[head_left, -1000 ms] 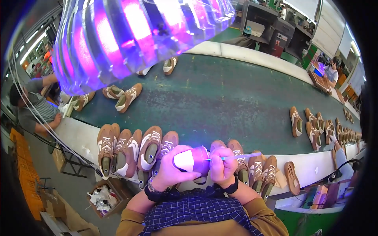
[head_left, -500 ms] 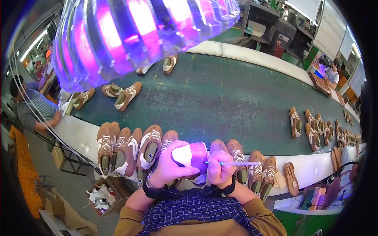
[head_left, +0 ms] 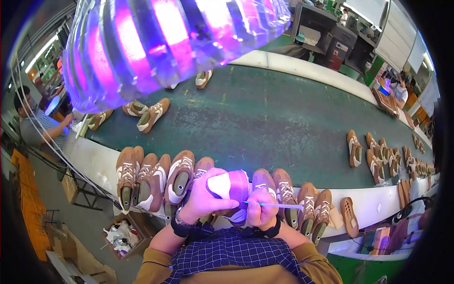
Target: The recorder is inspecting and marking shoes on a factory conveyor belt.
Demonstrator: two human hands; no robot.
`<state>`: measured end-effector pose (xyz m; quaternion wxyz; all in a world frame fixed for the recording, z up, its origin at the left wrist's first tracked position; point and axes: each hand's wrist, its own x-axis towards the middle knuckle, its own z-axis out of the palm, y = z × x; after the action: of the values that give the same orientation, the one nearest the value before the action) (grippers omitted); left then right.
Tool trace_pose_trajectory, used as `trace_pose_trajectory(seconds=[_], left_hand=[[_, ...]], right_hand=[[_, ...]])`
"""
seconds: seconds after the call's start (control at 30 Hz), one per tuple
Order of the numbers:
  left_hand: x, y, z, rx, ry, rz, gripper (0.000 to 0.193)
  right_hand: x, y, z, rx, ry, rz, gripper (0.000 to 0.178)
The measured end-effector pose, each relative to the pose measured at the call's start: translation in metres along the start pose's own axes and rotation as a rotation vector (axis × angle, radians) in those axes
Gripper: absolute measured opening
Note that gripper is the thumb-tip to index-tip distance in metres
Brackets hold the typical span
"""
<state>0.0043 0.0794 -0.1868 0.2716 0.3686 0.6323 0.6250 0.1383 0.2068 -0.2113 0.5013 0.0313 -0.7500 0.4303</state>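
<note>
My left hand (head_left: 204,199) is wrapped round a brown shoe (head_left: 239,185) with a white heel patch, held up under purple light. Closed in my right hand (head_left: 263,208) is a thin pale blue pen (head_left: 283,206), its tip against or very near the shoe's side. Brown sneakers with white laces stand close on both sides: a sneaker (head_left: 179,175) left of my left hand and another sneaker (head_left: 285,189) right of my right hand. Part of the held shoe is hidden behind my fingers.
A purple-lit lamp wrapped in clear plastic (head_left: 175,42) hangs over the upper left. The green conveyor belt (head_left: 255,118) carries more sneakers. A brown sole (head_left: 349,215) lies at the right on the white ledge (head_left: 373,203). A box of scraps (head_left: 125,236) stands lower left. Other people work at both sides.
My right hand and the pen have shifted slightly down and left along the shoe. My left hand keeps the shoe nearly in place. The person at the left has moved their arm.
</note>
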Motion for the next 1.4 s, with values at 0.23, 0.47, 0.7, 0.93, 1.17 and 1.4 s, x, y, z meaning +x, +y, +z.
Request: trace_pose_trajectory(seconds=[0.23,0.47,0.7,0.93,1.17,1.4], left_hand=[[-0.001,0.0,-0.002,0.029,-0.041,0.009,0.066],[0.001,0.006,-0.003,0.106,-0.184,0.099,0.068],[-0.002,0.01,-0.003,0.072,-0.226,0.07,0.068],[-0.004,0.01,-0.005,0.091,-0.228,0.074,0.068],[-0.006,0.013,-0.005,0.065,-0.22,0.06,0.068],[-0.006,0.012,-0.005,0.073,-0.224,0.071,0.068]], right_hand=[[-0.004,-0.006,-0.017,0.138,-0.171,0.152,0.002],[0.036,-0.005,-0.019,0.163,-0.04,0.294,0.005],[0.035,-0.015,-0.013,0.312,-0.011,0.497,0.002],[0.035,-0.01,-0.015,0.162,-0.092,0.391,0.004],[0.038,-0.015,-0.013,0.19,-0.149,0.305,0.006],[0.035,-0.012,-0.014,0.26,-0.08,0.334,0.006]])
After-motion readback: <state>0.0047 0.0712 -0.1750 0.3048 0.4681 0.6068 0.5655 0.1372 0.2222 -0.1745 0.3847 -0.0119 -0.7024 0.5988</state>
